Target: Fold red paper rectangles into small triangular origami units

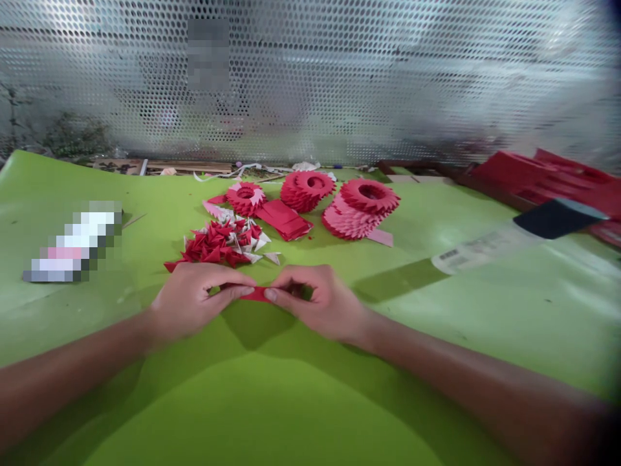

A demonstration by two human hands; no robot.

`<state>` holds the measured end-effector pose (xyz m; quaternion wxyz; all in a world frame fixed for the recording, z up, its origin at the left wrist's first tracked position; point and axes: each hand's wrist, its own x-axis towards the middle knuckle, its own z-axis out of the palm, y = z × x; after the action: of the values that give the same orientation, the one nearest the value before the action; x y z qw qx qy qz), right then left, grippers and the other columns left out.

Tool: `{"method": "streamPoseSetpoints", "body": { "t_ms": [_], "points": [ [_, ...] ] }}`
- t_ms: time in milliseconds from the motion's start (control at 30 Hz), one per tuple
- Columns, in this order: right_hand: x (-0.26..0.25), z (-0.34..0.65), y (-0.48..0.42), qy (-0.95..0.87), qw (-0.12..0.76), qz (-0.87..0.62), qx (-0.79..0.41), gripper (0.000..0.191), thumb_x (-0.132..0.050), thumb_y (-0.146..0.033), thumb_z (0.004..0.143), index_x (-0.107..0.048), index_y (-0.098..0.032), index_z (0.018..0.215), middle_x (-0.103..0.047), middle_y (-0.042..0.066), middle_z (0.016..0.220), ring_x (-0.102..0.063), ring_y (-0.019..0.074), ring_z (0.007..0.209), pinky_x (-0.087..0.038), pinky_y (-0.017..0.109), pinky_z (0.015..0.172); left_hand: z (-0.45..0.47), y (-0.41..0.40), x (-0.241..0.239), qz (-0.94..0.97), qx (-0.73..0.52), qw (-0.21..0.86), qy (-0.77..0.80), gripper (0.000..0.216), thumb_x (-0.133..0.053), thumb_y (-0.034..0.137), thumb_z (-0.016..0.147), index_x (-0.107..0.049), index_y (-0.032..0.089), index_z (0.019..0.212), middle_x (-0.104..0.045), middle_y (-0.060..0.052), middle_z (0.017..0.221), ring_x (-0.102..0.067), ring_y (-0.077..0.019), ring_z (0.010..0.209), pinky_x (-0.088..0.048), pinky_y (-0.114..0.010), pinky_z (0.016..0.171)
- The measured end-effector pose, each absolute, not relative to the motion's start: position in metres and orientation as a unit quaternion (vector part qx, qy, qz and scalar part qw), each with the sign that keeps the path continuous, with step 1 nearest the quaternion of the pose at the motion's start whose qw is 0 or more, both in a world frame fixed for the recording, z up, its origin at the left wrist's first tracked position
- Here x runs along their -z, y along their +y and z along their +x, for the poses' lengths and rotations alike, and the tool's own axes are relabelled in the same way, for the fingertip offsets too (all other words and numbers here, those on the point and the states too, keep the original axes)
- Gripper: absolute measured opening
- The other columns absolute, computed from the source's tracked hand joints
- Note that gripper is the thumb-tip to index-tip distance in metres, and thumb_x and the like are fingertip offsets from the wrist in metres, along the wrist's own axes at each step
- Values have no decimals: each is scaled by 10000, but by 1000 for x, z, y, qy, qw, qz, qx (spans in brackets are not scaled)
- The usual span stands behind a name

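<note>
I see a small, narrow red paper strip held crosswise, its middle showing between two pinching grips, its ends covered.

small red strip between left hand and right hand, heap of folded pieces just beyond
</note>
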<state>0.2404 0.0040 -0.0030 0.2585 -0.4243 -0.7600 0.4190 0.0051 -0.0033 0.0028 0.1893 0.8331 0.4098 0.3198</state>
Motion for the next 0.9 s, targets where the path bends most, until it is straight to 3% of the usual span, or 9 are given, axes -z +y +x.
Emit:
{"method": "streamPoseSetpoints", "body": {
  "t_ms": [267, 533, 667, 767, 900],
  "points": [
    [-3, 237, 4, -783, 159, -434, -416, 286, -638, -438, 918, -712, -167, 867, -631, -3, 663, -489, 94, 517, -312, 213, 441, 9, -3, 0, 834, -327, 205, 394, 183, -644, 280, 956, -819, 226, 959, -815, -7, 844, -764, -156, 678, -588, -219, 570],
    [-5, 235, 3, -788, 165, -443, -393, 192, -665, -307, 905, -705, -150, 802, -638, -7, 646, -486, 82, 518, -300, 200, 451, 8, -5, 1, 814, -324, 252, 410, 194, -650, 331, 946, -816, 230, 954, -814, -25, 867, -760, -174, 717, -594, -251, 617],
    [-6, 236, 0, -789, 176, -427, -406, 209, -651, -325, 913, -713, -145, 827, -640, -4, 642, -473, 76, 487, -294, 194, 426, 8, -7, 1, 782, -305, 314, 444, 413, -730, 430, 865, -709, 211, 1215, -795, -62, 982, -745, -198, 746, -575, -255, 548],
    [-5, 238, -1, -797, 176, -414, -403, 224, -649, -339, 914, -718, -144, 828, -640, -2, 628, -487, 80, 478, -304, 193, 418, 7, -6, 1, 784, -282, 353, 425, 577, -761, 416, 828, -599, 212, 1343, -771, -77, 1050, -746, -219, 851, -612, -289, 659],
    [-3, 238, -1, -804, 188, -398, -400, 234, -641, -337, 920, -709, -146, 801, -640, -4, 623, -487, 78, 479, -309, 189, 416, 8, -7, 0, 794, -263, 386, 389, 466, -693, 345, 874, -608, 218, 1315, -742, -96, 1182, -736, -241, 1000, -618, -340, 839]
  ]
}}
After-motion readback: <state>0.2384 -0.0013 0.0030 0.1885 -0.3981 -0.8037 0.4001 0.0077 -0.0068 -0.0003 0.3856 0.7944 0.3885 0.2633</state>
